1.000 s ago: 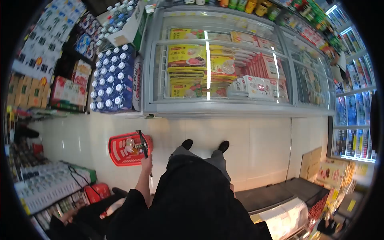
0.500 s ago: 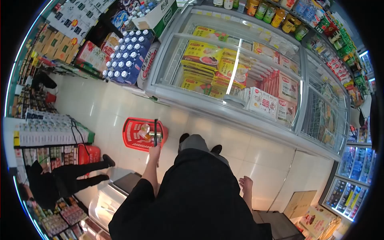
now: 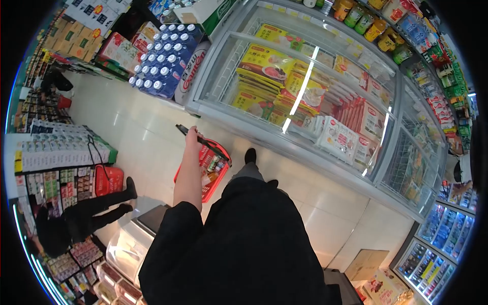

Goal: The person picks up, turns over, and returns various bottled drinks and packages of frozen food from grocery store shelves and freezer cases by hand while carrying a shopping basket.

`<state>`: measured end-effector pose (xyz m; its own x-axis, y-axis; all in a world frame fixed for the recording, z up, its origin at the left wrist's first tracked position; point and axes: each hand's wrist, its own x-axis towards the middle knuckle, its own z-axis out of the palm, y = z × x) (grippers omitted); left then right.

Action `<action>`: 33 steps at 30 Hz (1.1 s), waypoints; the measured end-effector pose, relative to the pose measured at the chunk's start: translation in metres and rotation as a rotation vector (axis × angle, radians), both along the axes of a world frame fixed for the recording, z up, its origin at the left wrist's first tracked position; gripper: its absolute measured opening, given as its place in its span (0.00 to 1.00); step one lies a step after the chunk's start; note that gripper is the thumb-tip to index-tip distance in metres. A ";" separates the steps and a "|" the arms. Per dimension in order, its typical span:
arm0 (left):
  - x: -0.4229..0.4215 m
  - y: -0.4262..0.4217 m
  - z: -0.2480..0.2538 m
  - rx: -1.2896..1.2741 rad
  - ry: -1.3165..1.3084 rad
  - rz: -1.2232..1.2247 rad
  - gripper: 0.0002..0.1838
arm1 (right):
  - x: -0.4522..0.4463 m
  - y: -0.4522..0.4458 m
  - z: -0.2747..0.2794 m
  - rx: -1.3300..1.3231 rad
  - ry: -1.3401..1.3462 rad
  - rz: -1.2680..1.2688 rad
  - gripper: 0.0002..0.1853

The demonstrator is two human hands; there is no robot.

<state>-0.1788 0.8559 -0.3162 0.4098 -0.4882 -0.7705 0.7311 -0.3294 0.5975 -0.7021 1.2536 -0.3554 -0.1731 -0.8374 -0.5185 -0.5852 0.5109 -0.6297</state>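
Looking down on a long glass-topped freezer (image 3: 284, 144), stocked inside with flat packs. Beyond the freezer's right end and towards the near side, lit drinks shelving (image 3: 429, 259). Well apart from the freezer, out to the left across the floor, another person (image 3: 76, 223) in dark clothing, beside stocked shelves. Just beside the freezer's left end, a stack of blue bottles (image 3: 162, 66) with white caps. On the near side of the freezer's right part, well clear of the front, a piece of brown cardboard (image 3: 366, 263).

In front of the freezer's left part, apart from the front panel, the red basket (image 3: 209, 191); cannot tell whether resting on the floor or hanging above. Across the top of the basket, near the freezer's left front corner, the black handle (image 3: 216, 148). Behind the freezer's glass, yellow packs (image 3: 267, 63) to the left, white packs (image 3: 338, 134) further right. Near the freezer's left front corner, the left hand (image 3: 191, 134), wrapped around one end of the handle. Cannot tell the state of the right hand: out of sight. In the basket, in front of the freezer, small packaged items (image 3: 213, 165), too small to name.
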 end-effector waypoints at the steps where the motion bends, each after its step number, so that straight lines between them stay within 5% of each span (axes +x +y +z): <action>1: 0.006 -0.007 -0.004 -0.007 0.032 -0.057 0.12 | 0.003 -0.015 0.002 0.007 0.019 0.023 0.11; 5: 0.009 -0.030 -0.019 -0.041 0.012 -0.066 0.14 | 0.020 -0.061 0.007 0.052 0.105 0.059 0.10; 7: 0.004 -0.032 -0.010 0.025 -0.133 -0.052 0.20 | 0.030 -0.081 0.014 0.125 -0.104 -0.385 0.09; 11: -0.016 -0.011 0.001 0.120 -0.327 0.007 0.22 | 0.050 -0.140 0.066 0.217 -0.141 -0.717 0.12; 13: -0.030 0.003 -0.001 0.115 -0.995 -0.436 0.17 | 0.046 -0.159 0.061 0.206 -0.143 -0.633 0.17; 15: -0.078 0.007 0.041 -0.099 -0.943 -0.705 0.12 | 0.038 -0.185 0.064 0.097 -0.116 -0.553 0.17; 17: -0.130 0.004 0.070 -0.091 -0.559 -0.929 0.12 | 0.028 -0.219 0.081 -0.023 -0.031 -0.399 0.17; 21: -0.214 -0.008 0.049 -0.023 -0.107 -1.301 0.13 | 0.018 -0.310 0.109 -0.040 0.117 -0.208 0.17; 27: -0.311 -0.035 0.029 0.061 0.338 -1.067 0.12 | -0.005 -0.371 0.076 -0.163 -0.071 -0.041 0.15; 33: -0.337 -0.031 0.009 0.158 0.249 -0.979 0.12 | -0.011 -0.393 0.086 0.004 -0.058 0.120 0.16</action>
